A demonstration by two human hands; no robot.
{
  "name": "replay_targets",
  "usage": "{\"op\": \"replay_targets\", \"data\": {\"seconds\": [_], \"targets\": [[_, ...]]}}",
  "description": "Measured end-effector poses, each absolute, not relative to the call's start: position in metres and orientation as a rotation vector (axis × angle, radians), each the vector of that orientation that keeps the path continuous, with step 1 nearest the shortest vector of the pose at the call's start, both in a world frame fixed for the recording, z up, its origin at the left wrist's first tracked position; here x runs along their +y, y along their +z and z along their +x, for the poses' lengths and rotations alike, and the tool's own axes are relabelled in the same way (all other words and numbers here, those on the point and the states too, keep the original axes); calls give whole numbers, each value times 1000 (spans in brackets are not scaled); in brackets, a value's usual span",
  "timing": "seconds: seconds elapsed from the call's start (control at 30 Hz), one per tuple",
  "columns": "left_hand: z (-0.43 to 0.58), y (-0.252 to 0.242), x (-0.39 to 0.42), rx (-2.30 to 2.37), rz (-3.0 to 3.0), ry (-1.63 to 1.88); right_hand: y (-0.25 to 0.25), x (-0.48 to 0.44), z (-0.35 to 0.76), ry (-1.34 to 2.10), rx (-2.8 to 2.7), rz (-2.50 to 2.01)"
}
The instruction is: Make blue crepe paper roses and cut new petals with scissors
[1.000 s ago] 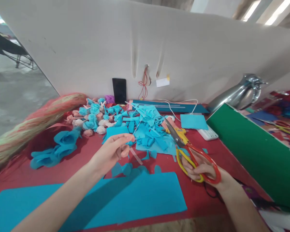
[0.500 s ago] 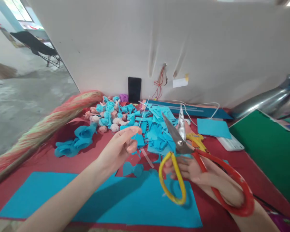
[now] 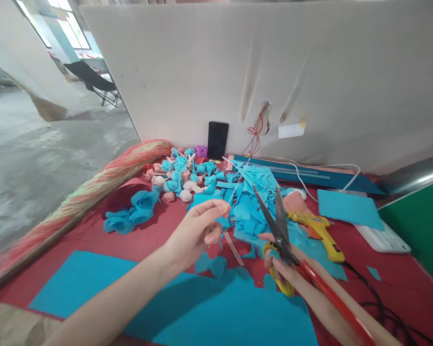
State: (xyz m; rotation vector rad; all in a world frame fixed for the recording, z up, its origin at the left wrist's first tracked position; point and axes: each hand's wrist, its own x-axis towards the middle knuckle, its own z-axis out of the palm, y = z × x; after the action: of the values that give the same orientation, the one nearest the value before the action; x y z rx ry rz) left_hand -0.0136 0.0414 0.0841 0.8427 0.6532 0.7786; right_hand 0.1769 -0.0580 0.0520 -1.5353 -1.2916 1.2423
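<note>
My left hand (image 3: 202, 223) is closed, pinching the lower end of a thin white stick (image 3: 239, 183) between thumb and fingertips. The stick leans up to the right, in front of a heap of blue paper scraps (image 3: 250, 204). In my right hand (image 3: 292, 271) is a large pair of scissors (image 3: 281, 233), with fingers through the yellow loop. Its red handle runs back along my forearm, and the blades point upward, slightly parted. Below both hands lies a wide blue paper sheet (image 3: 202, 307), with rounded blue paper pieces (image 3: 216, 265) at its far edge.
Blue and pink paper roses (image 3: 180, 166) are piled at the back, near a black phone (image 3: 217, 139) leaning on the white board. A yellow glue gun (image 3: 323, 230) lies at right with its black cord. A grass broom (image 3: 111, 187) runs along the left edge.
The view has shifted left. My right hand has turned the scissors more upright, its fingers now in the yellow loop, and the blades have drawn closer together. My left hand still pinches the stick.
</note>
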Motion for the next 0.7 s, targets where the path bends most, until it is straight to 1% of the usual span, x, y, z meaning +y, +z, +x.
{"op": "replay_targets", "data": {"seconds": [0.17,0.37,0.7], "targets": [[-5,74,35,687,907,587,60,-61,162,1008,-1665,-1727],[0,68,32,730,950,479,58,-59,162,1076,-1759,-1757],[0,66,32,749,994,424,54,-58,162,979,-1761,-1751]]}}
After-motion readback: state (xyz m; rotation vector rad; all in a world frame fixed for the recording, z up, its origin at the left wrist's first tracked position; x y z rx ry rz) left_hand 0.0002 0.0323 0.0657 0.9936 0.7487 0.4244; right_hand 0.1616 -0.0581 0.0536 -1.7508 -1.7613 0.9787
